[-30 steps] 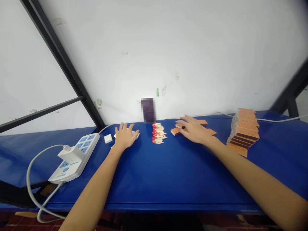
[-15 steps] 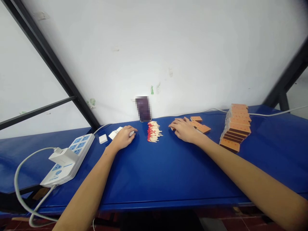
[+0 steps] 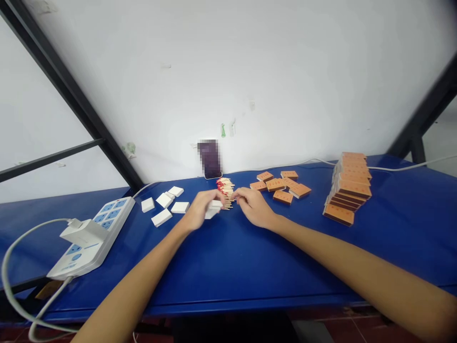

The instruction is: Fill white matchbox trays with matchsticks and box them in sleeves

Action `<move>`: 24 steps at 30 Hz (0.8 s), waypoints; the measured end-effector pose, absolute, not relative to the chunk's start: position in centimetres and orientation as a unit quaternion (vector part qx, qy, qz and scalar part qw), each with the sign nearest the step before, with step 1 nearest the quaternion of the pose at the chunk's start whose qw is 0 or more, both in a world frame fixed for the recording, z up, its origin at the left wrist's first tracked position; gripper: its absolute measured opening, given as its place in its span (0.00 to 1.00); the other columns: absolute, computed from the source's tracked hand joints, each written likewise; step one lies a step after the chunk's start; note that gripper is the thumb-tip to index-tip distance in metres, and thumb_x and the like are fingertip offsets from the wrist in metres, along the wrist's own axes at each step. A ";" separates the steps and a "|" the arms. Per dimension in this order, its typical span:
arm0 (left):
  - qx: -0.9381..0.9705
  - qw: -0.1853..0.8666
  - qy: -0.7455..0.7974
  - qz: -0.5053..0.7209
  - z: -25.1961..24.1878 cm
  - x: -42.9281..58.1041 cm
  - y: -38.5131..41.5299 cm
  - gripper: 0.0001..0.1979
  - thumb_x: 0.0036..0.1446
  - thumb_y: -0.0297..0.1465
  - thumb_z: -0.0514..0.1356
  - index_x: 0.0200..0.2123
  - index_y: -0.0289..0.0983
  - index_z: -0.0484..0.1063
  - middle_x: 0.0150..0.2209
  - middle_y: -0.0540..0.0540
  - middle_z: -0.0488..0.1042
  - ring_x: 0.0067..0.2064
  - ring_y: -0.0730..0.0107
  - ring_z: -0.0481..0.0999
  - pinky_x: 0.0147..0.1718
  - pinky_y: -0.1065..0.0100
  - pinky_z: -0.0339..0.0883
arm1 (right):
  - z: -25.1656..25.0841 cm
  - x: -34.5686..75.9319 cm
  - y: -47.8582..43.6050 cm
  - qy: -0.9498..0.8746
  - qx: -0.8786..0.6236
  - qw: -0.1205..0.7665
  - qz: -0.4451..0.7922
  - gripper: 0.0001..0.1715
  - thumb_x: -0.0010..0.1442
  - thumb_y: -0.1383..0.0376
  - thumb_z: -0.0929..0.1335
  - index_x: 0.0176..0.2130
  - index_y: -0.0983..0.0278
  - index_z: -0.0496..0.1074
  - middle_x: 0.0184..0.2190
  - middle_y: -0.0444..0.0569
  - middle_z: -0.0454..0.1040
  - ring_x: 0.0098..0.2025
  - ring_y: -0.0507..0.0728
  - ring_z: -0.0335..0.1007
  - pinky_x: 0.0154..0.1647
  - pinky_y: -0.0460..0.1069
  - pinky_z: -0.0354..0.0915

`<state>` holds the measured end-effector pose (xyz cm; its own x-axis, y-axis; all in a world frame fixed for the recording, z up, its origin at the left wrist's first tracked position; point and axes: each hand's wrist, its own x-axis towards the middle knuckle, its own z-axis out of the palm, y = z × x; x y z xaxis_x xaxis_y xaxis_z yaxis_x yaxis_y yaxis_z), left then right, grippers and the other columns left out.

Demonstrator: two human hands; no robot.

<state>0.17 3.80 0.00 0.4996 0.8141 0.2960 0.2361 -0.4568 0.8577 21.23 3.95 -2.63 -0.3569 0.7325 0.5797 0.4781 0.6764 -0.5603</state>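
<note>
mid-frame, matches (image 3: 226, 188) are lying crosswise between our left hand (image 3: 200, 209) — pinching a tray (image 3: 213, 210) — and half-curled right hand (image 3: 254, 207), hold unclear.

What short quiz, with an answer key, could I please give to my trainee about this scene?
1. True or false: the power strip lies to the right of the loose matches.
2. What does the person's left hand hold?
3. Choose one: which of these is the right hand nearest to?
A) the power strip
B) the loose matches
C) the stacked orange matchboxes

Key:
1. False; it lies to their left.
2. A small white box.
3. B
</note>
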 end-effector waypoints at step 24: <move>0.811 -0.128 0.475 0.318 2.0 -5.1 5.4 0.18 0.67 0.42 0.51 0.48 0.38 0.75 0.42 0.42 0.68 0.44 0.59 0.69 0.49 0.59 0.63 | -2.6 21.7 2.1 -0.872 -0.316 0.362 0.097 0.14 0.60 0.75 0.61 0.41 0.63 0.72 0.38 0.48 0.71 0.36 0.53 0.67 0.39 0.48 0.62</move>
